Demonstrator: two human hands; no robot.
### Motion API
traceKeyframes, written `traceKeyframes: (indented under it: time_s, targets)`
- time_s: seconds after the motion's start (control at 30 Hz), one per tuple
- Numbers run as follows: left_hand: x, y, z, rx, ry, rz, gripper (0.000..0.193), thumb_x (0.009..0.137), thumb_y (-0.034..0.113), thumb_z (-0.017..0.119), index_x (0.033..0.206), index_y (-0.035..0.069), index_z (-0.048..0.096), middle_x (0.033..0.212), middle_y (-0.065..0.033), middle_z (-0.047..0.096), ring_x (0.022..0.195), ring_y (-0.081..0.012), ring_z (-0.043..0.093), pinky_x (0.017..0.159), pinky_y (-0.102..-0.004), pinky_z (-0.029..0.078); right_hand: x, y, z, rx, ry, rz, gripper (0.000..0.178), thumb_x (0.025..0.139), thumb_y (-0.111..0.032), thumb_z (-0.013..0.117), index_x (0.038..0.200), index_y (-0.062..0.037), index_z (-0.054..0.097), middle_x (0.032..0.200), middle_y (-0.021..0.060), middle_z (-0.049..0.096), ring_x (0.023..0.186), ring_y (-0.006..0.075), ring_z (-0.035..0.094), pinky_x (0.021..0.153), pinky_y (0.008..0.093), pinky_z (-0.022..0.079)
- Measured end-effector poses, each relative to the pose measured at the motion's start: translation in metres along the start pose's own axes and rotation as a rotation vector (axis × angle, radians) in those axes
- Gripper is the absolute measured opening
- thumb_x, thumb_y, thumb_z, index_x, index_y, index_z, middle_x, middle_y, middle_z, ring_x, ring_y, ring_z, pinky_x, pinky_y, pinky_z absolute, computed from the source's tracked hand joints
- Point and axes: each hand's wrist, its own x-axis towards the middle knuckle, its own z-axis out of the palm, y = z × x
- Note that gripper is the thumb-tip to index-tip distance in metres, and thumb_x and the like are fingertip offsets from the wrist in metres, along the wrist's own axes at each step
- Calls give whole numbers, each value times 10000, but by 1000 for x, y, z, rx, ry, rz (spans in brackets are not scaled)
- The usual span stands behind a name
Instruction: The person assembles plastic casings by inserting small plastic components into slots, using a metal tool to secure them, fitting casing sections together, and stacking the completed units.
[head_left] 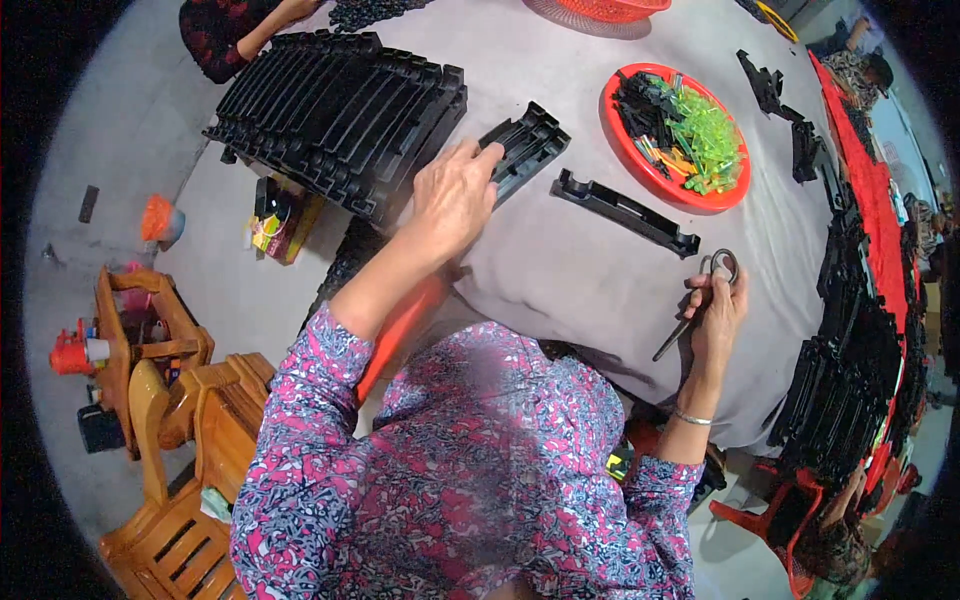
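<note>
My left hand (455, 198) reaches over the table beside a long stack of black plastic frames (345, 115). Its fingers close on the near end of a black plastic frame (530, 145), whose far end sticks out past them. Part of that frame is hidden under the hand. In my right hand (718, 310) is a pair of dark scissors (676, 338), with the handle loops up by the fingers and the blades pointing down toward my body. Between the hands, a single narrow black frame (625, 212) lies slantwise on the cloth.
A red basin (612, 130) holds black, light green and orange small pieces. More black parts (850, 390) pile along the right edge, near a red cloth (872, 180). Another person's arm (265, 30) shows at the far left. Wooden chairs (200, 500) stand at the left.
</note>
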Motion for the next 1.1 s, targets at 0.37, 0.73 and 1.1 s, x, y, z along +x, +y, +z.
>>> traceKeyframes:
  time_s: [0.37, 0.73, 1.1]
  targets:
    - [2, -2, 5, 5, 26, 29, 415, 760, 85, 686, 1163, 21, 609, 963, -162, 606, 929, -348, 625, 772, -439, 530, 3, 6, -4, -41, 8, -27, 360, 985, -158, 505, 1303, -4, 440, 771, 102, 625, 536, 87, 502, 426, 217, 432]
    - [5, -4, 4, 5, 6, 4, 348, 746, 81, 710, 1075, 48, 603, 978, -136, 602, 946, -347, 622, 776, -472, 529, 0, -1, 3, -10, 30, 23, 351, 988, -152, 503, 1308, -21, 438, 766, 94, 621, 528, 82, 500, 415, 217, 426]
    - [9, 1, 3, 23, -6, 39, 405, 772, 122, 709, 1158, 38, 617, 989, -153, 617, 943, -347, 629, 780, -439, 528, 0, 2, 1, -27, 33, 23, 393, 964, -178, 539, 1317, -28, 451, 772, 79, 616, 533, 74, 499, 426, 215, 428]
